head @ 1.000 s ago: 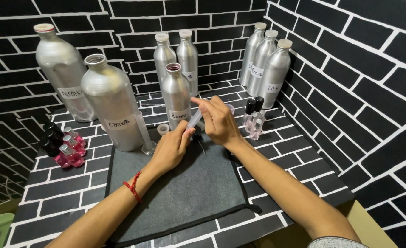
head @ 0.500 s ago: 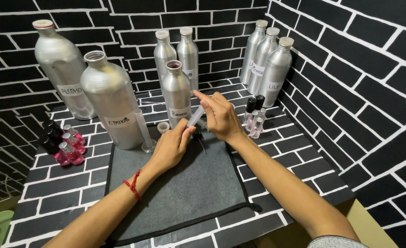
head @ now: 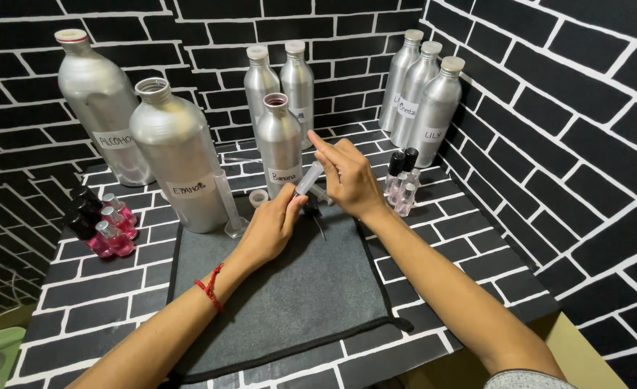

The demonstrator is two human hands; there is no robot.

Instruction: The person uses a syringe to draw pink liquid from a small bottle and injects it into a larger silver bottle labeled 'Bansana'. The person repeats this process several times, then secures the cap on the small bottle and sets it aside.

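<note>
Your right hand [head: 351, 179] and left hand [head: 275, 227] stay pinched on the clear plastic syringe [head: 309, 178] at frame centre, barely shifted, beside the open silver aluminium bottle [head: 279, 148]

Syringe [head: 308, 179]: clear plastic barrel, tilted, tip end low, upper end pinched in fingertips
Position: above the dark grey mat's [head: 282, 288] far edge, in front of the uncapped aluminium bottle [head: 279, 144]

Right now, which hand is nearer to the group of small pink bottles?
Left. The left hand is at the mat's middle, right of the pink bottles; the right hand is farther right.
</note>
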